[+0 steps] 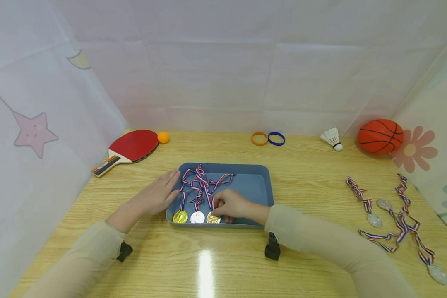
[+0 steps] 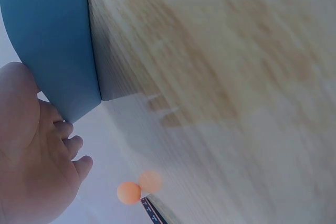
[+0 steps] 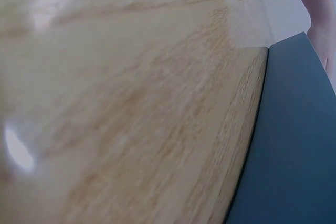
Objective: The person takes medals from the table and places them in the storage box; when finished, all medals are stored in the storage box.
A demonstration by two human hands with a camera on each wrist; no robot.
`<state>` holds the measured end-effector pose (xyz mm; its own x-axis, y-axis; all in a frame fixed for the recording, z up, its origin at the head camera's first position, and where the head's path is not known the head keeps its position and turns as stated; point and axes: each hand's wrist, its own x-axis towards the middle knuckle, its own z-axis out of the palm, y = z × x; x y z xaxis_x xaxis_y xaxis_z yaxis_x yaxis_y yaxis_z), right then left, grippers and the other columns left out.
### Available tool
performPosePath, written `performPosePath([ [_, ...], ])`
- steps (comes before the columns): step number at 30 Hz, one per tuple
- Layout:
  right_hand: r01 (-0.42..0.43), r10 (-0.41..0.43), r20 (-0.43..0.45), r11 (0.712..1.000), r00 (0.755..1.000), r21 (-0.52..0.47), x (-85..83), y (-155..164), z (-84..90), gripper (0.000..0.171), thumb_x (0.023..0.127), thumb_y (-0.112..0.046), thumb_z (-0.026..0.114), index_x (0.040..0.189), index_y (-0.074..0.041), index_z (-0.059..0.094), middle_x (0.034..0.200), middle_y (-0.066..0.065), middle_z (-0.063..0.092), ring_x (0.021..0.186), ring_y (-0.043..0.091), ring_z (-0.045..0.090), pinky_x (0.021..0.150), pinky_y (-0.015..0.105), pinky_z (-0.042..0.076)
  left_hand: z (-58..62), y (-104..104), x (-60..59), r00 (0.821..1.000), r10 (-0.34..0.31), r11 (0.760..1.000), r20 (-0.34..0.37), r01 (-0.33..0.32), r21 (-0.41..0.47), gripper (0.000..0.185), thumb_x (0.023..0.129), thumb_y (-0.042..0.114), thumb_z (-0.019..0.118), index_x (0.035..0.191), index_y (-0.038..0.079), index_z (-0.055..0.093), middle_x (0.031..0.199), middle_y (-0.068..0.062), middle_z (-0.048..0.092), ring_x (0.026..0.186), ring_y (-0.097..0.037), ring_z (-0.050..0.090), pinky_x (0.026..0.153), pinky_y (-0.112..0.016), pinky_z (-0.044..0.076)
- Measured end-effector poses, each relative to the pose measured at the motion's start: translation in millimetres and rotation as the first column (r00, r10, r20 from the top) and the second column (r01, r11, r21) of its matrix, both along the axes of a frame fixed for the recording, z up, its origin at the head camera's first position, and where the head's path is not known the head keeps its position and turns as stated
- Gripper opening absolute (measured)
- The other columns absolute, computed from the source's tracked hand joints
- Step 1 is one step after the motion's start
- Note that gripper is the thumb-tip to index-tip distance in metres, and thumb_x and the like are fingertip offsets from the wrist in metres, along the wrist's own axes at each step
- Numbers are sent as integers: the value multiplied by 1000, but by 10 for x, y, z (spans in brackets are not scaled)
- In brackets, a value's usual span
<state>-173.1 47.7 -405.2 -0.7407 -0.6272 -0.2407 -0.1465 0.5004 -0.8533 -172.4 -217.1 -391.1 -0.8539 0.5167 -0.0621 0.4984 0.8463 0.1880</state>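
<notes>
Wooden table, blue tray: gold medal pinched under right fingers, left fingers flat.

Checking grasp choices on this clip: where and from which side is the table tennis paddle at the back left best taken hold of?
Probably by the handle of the table tennis paddle, coming from the front left. The paddle lies flat on the table with its handle pointing toward the near-left edge, free of the orange ball beside the red blade.

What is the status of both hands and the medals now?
Left hand flat against blue tray. Right hand pinching bronze medal. Nothing blocking.
</notes>
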Motion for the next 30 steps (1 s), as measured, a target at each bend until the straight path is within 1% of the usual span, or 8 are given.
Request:
performPosePath([
  [9, -9, 10, -47, 999, 999, 34, 15, -16, 19, 21, 80, -2, 69, 69, -3, 51, 58, 8, 60, 37, 13, 51, 37, 31, 48, 0, -1, -1, 1000, 1, 1000, -3, -1, 0, 61, 98, 27, 40, 143, -7, 17, 149, -22, 14, 135, -38, 13, 107, -50, 16],
  [15, -22, 23, -25, 999, 999, 38, 0, -2, 11, 18, 81, -2, 69, 71, -3, 54, 58, 9, 60, 38, 13, 53, 39, 30, 49, 15, 8, 8, 1000, 5, 1000, 1, -5, 1, 62, 98, 28, 41, 143, -7, 17, 149, -22, 15, 135, -38, 13, 107, -50, 16],
  [18, -25, 25, -12, 999, 1000, 29, -6, 17, 9, 15, 81, -2, 68, 75, -3, 55, 59, 8, 60, 39, 14, 54, 40, 31, 50, 9, 8, 3, 1000, 6, 1000, 2, -6, -1, 62, 98, 28, 40, 143, -7, 17, 149, -21, 14, 135, -37, 13, 107, -50, 16],
  [23, -19, 19, 12, 1000, 1000, -16, -9, 93, 36, 12, 81, -3, 68, 87, -1, 57, 62, 5, 58, 42, 16, 56, 42, 32, 51, -14, -1, -6, 1000, 5, 1000, -3, -5, 0, 62, 98, 29, 40, 143, -7, 18, 149, -21, 15, 135, -38, 13, 107, -51, 16],
  [26, -26, 26, 9, 998, 1000, -57, 9, 194, 145, 16, 82, -5, 67, 94, 1, 58, 65, 5, 57, 45, 17, 56, 44, 33, 52, -20, -3, -8, 1000, 7, 1000, 0, -7, 8, 62, 98, 29, 40, 143, -6, 18, 149, -21, 15, 135, -38, 13, 107, -51, 16],
  [30, -29, 25, -35, 992, 999, -121, 42, 405, 403, 22, 83, -8, 67, 101, 1, 58, 70, 7, 58, 51, 25, 59, 48, 36, 53, -20, -1, -5, 1000, 9, 1000, 0, -9, 12, 62, 98, 28, 41, 143, -7, 17, 149, -21, 15, 135, -38, 13, 107, -51, 16],
])
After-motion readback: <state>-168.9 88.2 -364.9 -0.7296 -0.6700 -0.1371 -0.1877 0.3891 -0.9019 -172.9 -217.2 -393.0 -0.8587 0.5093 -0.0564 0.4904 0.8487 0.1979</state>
